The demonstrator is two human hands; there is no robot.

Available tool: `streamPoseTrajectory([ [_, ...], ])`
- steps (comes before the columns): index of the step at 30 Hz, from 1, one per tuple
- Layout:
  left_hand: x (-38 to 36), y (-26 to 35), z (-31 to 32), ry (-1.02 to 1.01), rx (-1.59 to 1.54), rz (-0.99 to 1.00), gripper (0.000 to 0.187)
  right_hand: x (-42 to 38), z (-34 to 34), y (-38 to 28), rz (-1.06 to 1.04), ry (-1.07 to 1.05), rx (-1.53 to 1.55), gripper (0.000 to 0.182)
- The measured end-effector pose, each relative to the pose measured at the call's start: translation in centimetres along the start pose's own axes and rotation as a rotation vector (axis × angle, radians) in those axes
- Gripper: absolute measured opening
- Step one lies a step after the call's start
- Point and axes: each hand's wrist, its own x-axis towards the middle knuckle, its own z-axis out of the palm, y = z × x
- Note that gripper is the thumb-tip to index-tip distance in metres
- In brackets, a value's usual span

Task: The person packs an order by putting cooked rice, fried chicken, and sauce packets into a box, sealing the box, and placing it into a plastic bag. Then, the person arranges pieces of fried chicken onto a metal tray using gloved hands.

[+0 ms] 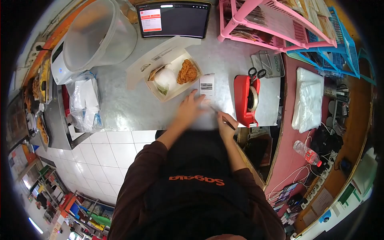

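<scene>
My left hand lies with its fingers apart on the lower part of a white printed slip on the metal table. My right hand is closed on a dark pen, whose tip points toward the slip's lower end. Just behind my left hand stands an open paper box. In it are a wrapped white mound, a piece of fried chicken and something green. A red tape dispenser stands right of the slip, with black-handled scissors at its back end.
A tablet stands behind the box. At the back left is a large clear tub, with plastic-wrapped white packs nearer. Pink and blue racks fill the back right. Plastic bags and a bottle lie on the right.
</scene>
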Motion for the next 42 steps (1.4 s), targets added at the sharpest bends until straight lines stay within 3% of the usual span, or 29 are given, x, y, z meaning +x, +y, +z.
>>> streamPoseTrajectory([
  [3, -0.1, -0.2, 0.0, -0.020, -0.017, -0.007, 0.065, -0.2, 0.0, 0.1, -0.070, -0.081, 0.032, 0.011],
  [7, -0.1, -0.2, 0.2, -0.015, 0.005, -0.001, 0.066, -0.1, -0.4, 0.7, 0.021, 0.008, 0.060, 0.011],
  [16, 0.0, -0.2, 0.1, -0.009, 0.004, 0.009, 0.066, 0.1, -1.0, -0.1, 0.024, -0.069, 0.001, 0.009],
  [18, -0.1, -0.2, 0.2, -0.002, 0.014, 0.010, 0.066, 0.6, -1.6, -0.3, 0.016, 0.005, 0.111, 0.007],
  [21, -0.5, 0.1, -0.2, -0.110, 0.055, 0.033, 0.065, 3.9, -4.2, -2.0, -0.152, 0.367, 0.136, 0.005],
  [24, -0.7, 0.4, 0.1, -0.233, 0.051, 0.163, 0.064, 7.9, -7.3, -5.4, -0.034, 0.471, -0.064, 0.012],
  [25, -0.7, 0.5, 0.4, -0.229, 0.017, 0.172, 0.063, 9.8, -7.3, -3.2, -0.133, 0.470, -0.168, 0.014],
  [27, 0.0, 0.9, 0.7, -0.221, -0.020, 0.189, 0.062, 12.4, -7.0, -1.5, -0.194, 0.299, -0.374, 0.019],
  [29, 1.0, 1.2, 0.4, -0.189, -0.001, 0.270, 0.057, 13.2, -5.9, -3.6, 0.009, 0.351, -0.597, 0.030],
  [30, 1.6, 1.3, 0.4, -0.187, 0.001, 0.272, 0.057, 13.7, -5.7, -3.8, 0.088, 0.315, -0.616, 0.054],
  [31, 2.4, 1.3, 0.5, -0.207, 0.087, 0.308, 0.058, 13.9, -5.5, -4.0, 0.087, 0.317, -0.614, 0.054],
  [33, 3.6, 1.1, 0.7, -0.232, 0.175, 0.349, 0.059, 14.1, -5.2, -4.4, 0.248, -0.043, -0.696, 0.071],
  [34, 4.2, 1.1, 0.8, -0.240, 0.171, 0.384, 0.063, 14.8, -5.2, -4.8, 0.288, -0.084, -0.710, 0.082],
  [37, 6.0, 1.1, 0.8, -0.287, 0.230, 0.471, 0.070, 16.2, -6.0, -4.7, 0.330, -0.163, -0.811, 0.080],
  [41, 7.8, 2.0, 0.8, -0.330, 0.315, 0.560, 0.072, 15.2, -6.9, -5.7, 0.214, -0.166, -0.759, 0.081],
  [42, 7.8, 2.3, 1.0, -0.320, 0.317, 0.548, 0.072, 15.0, -6.2, -6.1, 0.306, -0.219, -0.739, 0.086],
])
